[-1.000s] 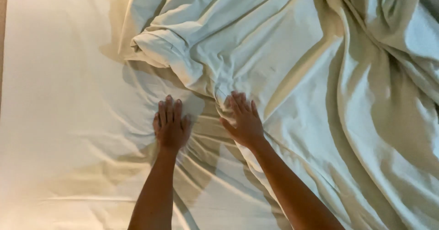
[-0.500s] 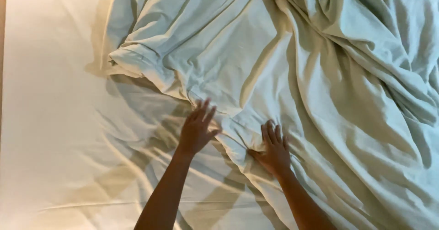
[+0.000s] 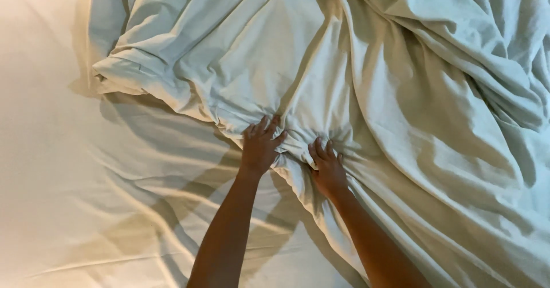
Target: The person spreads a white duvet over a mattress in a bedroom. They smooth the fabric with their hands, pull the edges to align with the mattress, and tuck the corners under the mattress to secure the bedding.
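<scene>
I see the rumpled top sheet [image 3: 366, 93] on the bed [image 3: 51, 168], folded edge running up-left to lower-right. Left hand [image 3: 260, 146] and right hand [image 3: 327, 169] both clutch that edge, fingers curled.

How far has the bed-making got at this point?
Done: the flat cream bottom sheet lies spread on the left. In hand: left hand and right hand press on the bunched edge of the crumpled pale green cover. Left: the cover is heaped and creased on the right, not spread over the sheet.
</scene>
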